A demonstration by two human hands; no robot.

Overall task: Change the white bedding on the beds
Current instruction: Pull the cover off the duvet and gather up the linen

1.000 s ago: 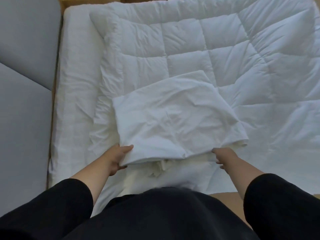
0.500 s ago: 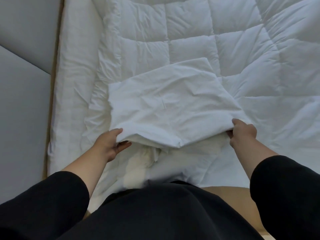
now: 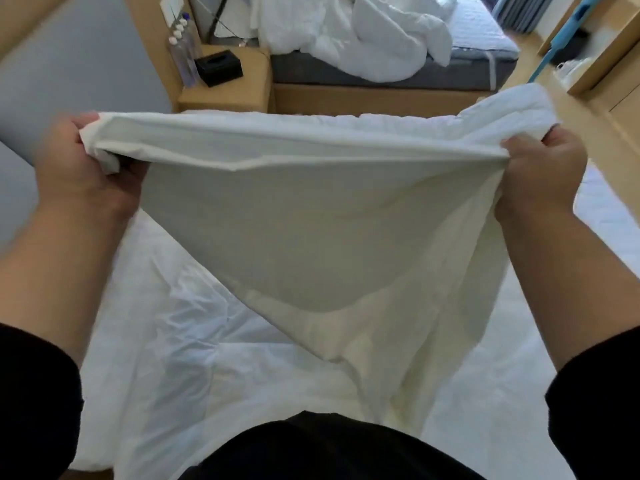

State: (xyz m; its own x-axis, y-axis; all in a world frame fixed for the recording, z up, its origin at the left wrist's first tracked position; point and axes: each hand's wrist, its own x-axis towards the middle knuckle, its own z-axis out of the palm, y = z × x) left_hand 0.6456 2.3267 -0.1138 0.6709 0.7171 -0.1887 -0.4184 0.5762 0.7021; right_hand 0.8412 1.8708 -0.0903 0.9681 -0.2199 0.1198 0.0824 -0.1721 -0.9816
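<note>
Left hand (image 3: 83,168): closing its fingers around the left corner of the white sheet (image 3: 329,244), bunching the fabric in its grip, raised well above the bed.
Right hand (image 3: 543,174): pinching the sheet's opposite top corner between thumb and curled fingers, held at about the same height.
White sheet: stretching taut along its top edge between both hands and hanging down in folds; its lower part is trailing toward the person's body and reaching the near bed (image 3: 180,341).
Near bed: lying beneath the hanging sheet, covered with a rumpled white quilt.
Far bed (image 3: 363,36): standing beyond the near one, carrying a heap of crumpled white bedding on a grey mattress.
Nightstand (image 3: 225,95): sitting between the two beds against the wall, bearing a black tissue box (image 3: 219,68) and several clear bottles (image 3: 183,53).
Sleeves (image 3: 34,410): showing black at both lower corners.
</note>
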